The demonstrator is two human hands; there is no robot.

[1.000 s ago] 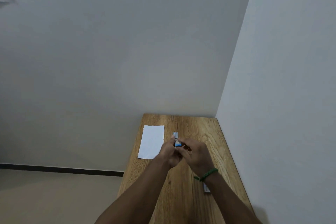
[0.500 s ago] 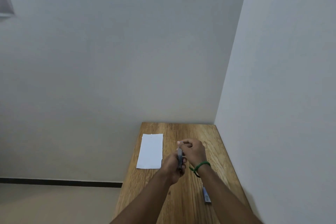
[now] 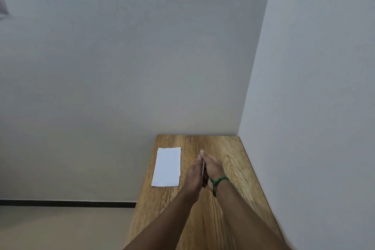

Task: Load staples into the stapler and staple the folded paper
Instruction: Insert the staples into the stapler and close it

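My left hand (image 3: 193, 174) and my right hand (image 3: 212, 165) are pressed together over the middle of the wooden table (image 3: 233, 168). Between the palms sits the small stapler (image 3: 203, 166), of which only a thin pale and blue sliver shows. Both hands are shut on it. A green cord bracelet (image 3: 218, 180) circles my right wrist. The folded white paper (image 3: 167, 166) lies flat on the table to the left of my hands, close to the left edge. No staples are visible.
The table is narrow and stands in a corner. A white wall runs along its right side and another behind its far end. Left of the table the floor drops away, with a dark skirting line (image 3: 67, 203).
My hands have closed around the stapler, hiding most of it, and reach a little farther out. The small box seen earlier near my right forearm is hidden now.
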